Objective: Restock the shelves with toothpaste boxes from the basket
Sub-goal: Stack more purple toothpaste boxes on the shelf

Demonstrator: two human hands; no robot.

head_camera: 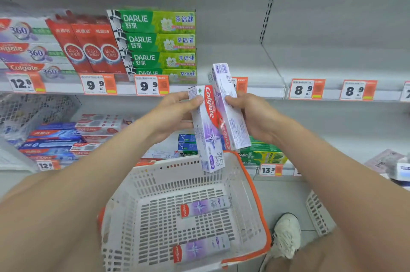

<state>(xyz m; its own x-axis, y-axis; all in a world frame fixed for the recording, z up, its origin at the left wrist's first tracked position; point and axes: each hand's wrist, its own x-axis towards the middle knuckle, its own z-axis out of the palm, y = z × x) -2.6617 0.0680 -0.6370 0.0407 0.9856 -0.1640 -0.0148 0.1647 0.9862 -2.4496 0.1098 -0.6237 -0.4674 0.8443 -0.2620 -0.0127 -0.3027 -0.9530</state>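
We hold two purple-and-white Colgate toothpaste boxes above the basket.

Our left hand [177, 112] grips one long cardboard box [207, 129]; our right hand [255, 116] clasps the other [230, 107] beside it. Two more boxes [204, 206] lie in the white slotted plastic basket [155, 183] below.

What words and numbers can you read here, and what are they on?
"DARLIE": green boxes, upper shelf.
"Colgate": box in left hand; basket boxes.
"Colgate 360": boxes far left.
"12.8", "9.9", "8.9": orange price tags.
"13.5": lower tag.
Small print everywhere: unreadable.
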